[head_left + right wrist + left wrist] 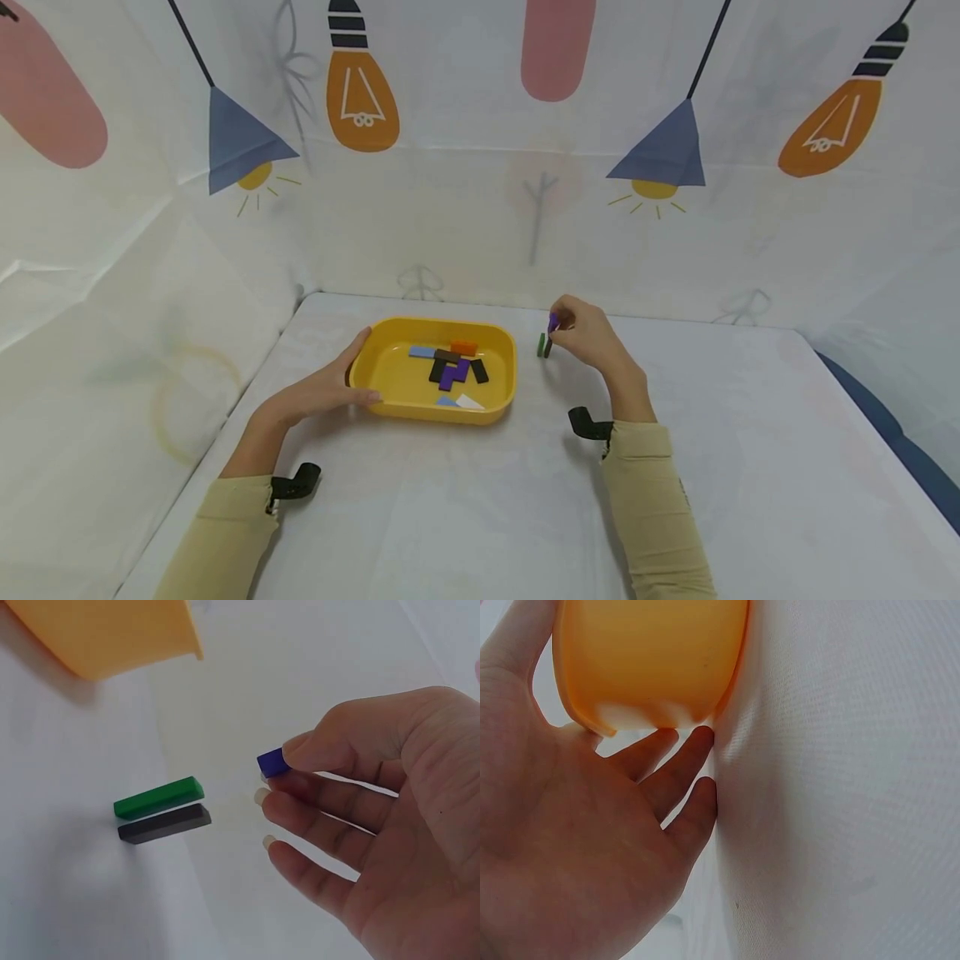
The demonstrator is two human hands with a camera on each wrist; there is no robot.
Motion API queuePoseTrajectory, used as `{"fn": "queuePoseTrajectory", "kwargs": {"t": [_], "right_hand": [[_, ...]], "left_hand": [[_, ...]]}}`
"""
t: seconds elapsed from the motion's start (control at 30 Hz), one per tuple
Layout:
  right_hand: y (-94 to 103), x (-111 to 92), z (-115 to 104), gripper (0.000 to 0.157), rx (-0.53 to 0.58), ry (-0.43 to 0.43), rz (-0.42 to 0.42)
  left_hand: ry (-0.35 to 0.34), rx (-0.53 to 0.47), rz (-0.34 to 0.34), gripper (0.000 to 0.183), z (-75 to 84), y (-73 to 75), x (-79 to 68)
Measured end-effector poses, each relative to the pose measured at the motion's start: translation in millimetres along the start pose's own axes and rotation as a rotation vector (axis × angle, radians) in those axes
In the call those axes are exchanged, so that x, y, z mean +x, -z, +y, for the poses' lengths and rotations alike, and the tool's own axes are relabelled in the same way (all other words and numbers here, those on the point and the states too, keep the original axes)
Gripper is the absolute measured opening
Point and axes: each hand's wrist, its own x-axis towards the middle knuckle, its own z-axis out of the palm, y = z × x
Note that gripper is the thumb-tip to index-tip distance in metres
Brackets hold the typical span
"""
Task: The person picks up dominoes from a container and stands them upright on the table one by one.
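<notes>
My left hand (318, 392) holds the left end of a yellow plastic tray (435, 410), its thumb at the near rim and its fingers round the far corner. In the left wrist view, other fingertips rest near the tray's end wall, close to the tabletop. Between thumb and forefinger, my right hand (592, 337) pinches a small purple block (271, 763), partly hidden by the fingers. Just beyond those fingertips, a green block (159, 799) and a dark grey or black block (165, 823) lie side by side, nearly parallel, right of the tray.
Inside the tray are several flat pieces: a light blue bar (422, 352), an orange piece (463, 347), a brown bar (447, 356), purple pieces (453, 375), black pieces (480, 371) and a white piece (470, 402). A printed cloth wall (465, 208) rises behind the white table (450, 517).
</notes>
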Motion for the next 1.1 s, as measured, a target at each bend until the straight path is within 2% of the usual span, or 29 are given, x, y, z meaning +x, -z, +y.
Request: {"fn": "queuePoseTrajectory", "kwargs": {"t": [0.5, 0.77, 1.1], "right_hand": [[-1.7, 1, 16, 0.025, -0.014, -0.05, 0.029], [-3.0, 3, 22, 0.025, -0.002, -0.06, 0.022], [-10.1, 5, 29, 0.026, -0.045, -0.092, 0.009]], "left_hand": [[0.001, -0.005, 0.002, 0.114, -0.2, 0.1, 1.8], [0.003, 0.003, 0.005, 0.114, -0.9, -0.8, 1.5], [0.013, -0.008, 0.005, 0.115, -1.6, -0.7, 2.8]]}}
